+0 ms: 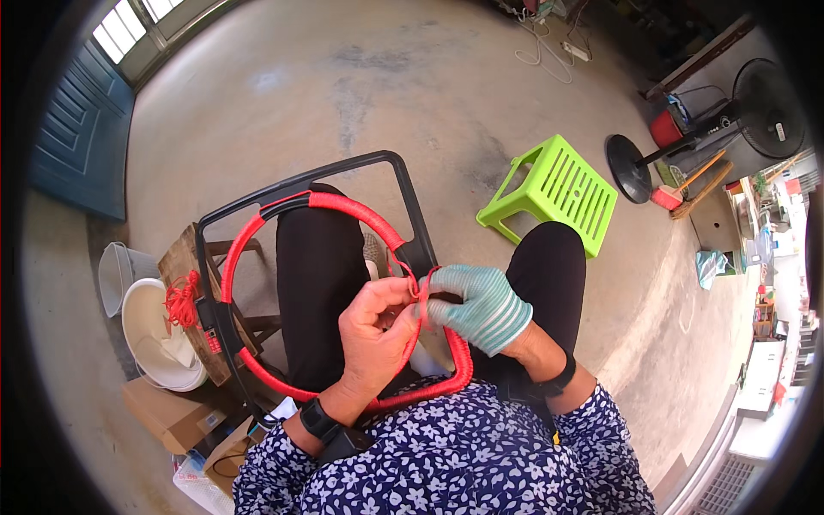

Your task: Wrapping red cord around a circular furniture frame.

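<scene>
Across my lap rests a black frame with a ring wrapped in red cord. My left hand, bare, pinches a strand of the red cord at the ring's right side. Close against it, my right hand, in a green-and-white striped glove, has its fingers closed on the same cord. A short loop of cord stands up between the fingertips of both hands. Part of the ring's right side is hidden behind the hands. A bundle of red cord hangs beside the frame on the left.
A wooden stool stands left of my legs, beside a white bucket and a cardboard box. Ahead on the right is a green plastic stool. Farther right stand a black fan and a broom.
</scene>
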Tool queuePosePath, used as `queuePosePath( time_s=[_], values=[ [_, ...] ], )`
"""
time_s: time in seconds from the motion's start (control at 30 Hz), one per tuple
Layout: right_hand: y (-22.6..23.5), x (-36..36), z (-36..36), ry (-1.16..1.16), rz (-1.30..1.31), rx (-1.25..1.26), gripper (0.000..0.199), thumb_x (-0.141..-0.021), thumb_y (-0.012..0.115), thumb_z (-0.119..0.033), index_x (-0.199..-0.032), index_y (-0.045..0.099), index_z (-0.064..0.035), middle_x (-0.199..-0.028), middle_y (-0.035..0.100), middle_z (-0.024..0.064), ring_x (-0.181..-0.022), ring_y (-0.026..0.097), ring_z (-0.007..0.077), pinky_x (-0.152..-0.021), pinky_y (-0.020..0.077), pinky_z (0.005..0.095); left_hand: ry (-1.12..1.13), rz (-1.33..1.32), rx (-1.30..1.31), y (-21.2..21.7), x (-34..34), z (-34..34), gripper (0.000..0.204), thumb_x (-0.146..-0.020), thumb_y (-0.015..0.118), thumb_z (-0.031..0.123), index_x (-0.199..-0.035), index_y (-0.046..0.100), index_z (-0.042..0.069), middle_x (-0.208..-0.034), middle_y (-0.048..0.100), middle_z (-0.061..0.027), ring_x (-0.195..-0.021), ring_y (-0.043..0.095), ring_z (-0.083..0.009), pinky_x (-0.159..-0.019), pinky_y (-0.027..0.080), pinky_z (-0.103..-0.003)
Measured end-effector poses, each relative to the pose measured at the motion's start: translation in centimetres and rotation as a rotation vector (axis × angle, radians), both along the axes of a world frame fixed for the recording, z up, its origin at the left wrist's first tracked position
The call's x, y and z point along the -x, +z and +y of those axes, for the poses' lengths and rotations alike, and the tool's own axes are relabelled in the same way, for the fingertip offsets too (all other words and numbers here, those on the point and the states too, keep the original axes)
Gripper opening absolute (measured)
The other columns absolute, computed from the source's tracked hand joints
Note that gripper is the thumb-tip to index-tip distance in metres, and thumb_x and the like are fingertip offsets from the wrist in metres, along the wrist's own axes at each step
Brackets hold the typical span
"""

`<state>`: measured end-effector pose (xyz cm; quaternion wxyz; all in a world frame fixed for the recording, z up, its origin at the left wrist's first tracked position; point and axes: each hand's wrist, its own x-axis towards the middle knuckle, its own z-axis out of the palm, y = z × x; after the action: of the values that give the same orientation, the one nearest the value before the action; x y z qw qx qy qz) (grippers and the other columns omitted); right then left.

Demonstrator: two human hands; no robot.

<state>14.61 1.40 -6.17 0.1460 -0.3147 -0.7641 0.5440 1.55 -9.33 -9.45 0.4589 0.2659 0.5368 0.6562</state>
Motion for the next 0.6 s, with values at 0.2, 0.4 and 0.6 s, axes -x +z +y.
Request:
queuePosePath(
  time_s=[0.2, 0.4, 0.6],
  values=[
    [-1.1, -4.1, 2.8, -0.173, -0.191, -0.053, 0.018, -0.086, 0.064, -0.016, -0.095, 0.067, -0.0008, -0.08, 0.066, 0.0103, -0.075, 0.064, 0.0164, -0.07, 0.0507, 0.0284, 0.112, 0.083, 0.047, -1.1, 0.6, -0.3, 0.019, -0.086, 0.062, -0.002, -0.104, 0.057, 0.001, -0.091, 0.061, -0.0015, -0.072, 0.055, -0.005, -0.059, 0.047, -0.019],
    [-2.2, -10.3, 5.6, -0.688, 0.856, 0.88, 0.022, -0.093, 0.057, -0.025, -0.096, 0.06, -0.0043, -0.097, 0.066, 0.0094, -0.096, 0.065, 0.026, -0.085, 0.0538, 0.0428, -0.009, -0.019, 0.242, -0.8, 0.6, 0.1, 0.018, -0.09, 0.06, 0.007, -0.107, 0.058, 0.003, -0.086, 0.059, -0.0003, -0.069, 0.055, -0.0047, -0.057, 0.046, -0.019],
    [-5.8, -6.4, 6.6, -0.499, 1.2, 1.163, 0.016, -0.094, 0.056, -0.024, -0.09, 0.058, -0.0092, -0.076, 0.062, 0.0019, -0.059, 0.06, 0.0188, -0.069, 0.0576, 0.0385, -0.087, -0.249, 0.272, -1.4, 1.5, -0.2, 0.025, -0.095, 0.053, 0.015, -0.117, 0.052, 0.004, -0.084, 0.064, -0.01, -0.06, 0.062, -0.0138, -0.053, 0.052, -0.025]
  ],
)
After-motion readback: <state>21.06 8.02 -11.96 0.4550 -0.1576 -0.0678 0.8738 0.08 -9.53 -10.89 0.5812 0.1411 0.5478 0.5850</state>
